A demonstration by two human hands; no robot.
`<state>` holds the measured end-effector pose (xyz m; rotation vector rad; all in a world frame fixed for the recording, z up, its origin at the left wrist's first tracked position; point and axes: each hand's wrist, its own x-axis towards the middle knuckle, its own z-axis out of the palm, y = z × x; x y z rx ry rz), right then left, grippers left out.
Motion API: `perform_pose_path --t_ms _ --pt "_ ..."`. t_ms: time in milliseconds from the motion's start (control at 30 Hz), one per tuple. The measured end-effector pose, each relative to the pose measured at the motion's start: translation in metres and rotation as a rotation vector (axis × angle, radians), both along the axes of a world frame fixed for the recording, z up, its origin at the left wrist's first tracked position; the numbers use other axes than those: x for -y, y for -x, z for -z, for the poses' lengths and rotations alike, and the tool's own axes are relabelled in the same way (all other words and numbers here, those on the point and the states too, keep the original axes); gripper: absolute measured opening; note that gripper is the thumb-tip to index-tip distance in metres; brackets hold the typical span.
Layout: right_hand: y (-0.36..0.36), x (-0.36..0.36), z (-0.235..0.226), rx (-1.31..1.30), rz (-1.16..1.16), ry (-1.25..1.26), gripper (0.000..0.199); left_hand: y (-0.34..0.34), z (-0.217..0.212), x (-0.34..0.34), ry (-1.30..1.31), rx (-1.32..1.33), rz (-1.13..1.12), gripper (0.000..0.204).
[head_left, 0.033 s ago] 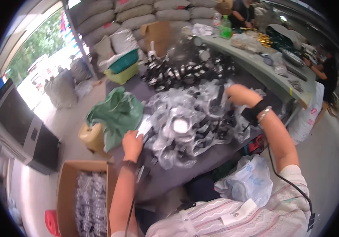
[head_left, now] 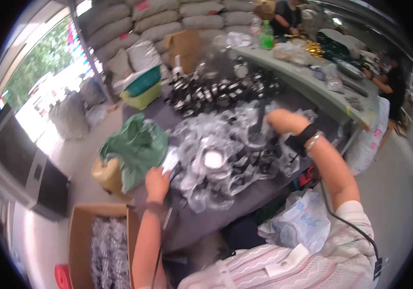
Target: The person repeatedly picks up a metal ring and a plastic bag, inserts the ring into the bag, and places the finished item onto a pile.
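Note:
A heap of clear plastic bags (head_left: 194, 139) with black and silvery pieces inside spreads over the dark tabletop. A round white face (head_left: 213, 158) shows through the plastic near its middle. At the heap's left edge my left hand (head_left: 157, 184) is closed, its fingertips on a flat white piece (head_left: 170, 160). My right hand (head_left: 286, 121) reaches over the heap's right side, fingers curled down and closed. Beside those fingertips a black strip (head_left: 260, 118) stands up among the bags. What the right fingers hold is blurred and hidden.
Behind the bags lie many loose black and silver parts (head_left: 216, 89). Left are a green cloth (head_left: 136, 144), a yellowish jug (head_left: 106, 174), stacked basins (head_left: 143, 82) and a carton (head_left: 77, 245) of bagged pieces. A long table (head_left: 307, 72) runs right; people work beyond it.
The whole view has shifted slightly, so everything sits a little lower and further left. Both hands keep about the same places against the heap.

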<state>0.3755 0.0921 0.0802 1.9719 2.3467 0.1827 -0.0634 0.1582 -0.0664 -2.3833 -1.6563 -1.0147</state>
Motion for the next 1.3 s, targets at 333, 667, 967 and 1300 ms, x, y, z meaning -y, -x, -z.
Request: perform_pose_path --t_ms 333,667,967,1300 --pt "-0.063 -0.004 -0.063 -0.427 0.105 -0.603 0.016 -0.007 0.028 -0.002 0.050 0.440 -0.016 0.011" --pt "-0.120 -0.124 0.019 -0.243 0.438 0.035 0.035 -0.009 0.020 -0.003 0.087 0.428 -0.137 0.018" --pt "-0.144 -0.185 0.084 -0.138 0.420 0.140 0.044 -0.011 0.019 0.001 0.138 0.435 -0.142 0.018" --pt "-0.137 -0.139 0.005 -0.878 0.306 -0.543 0.036 -0.008 0.017 0.000 0.097 0.434 -0.158 0.014"
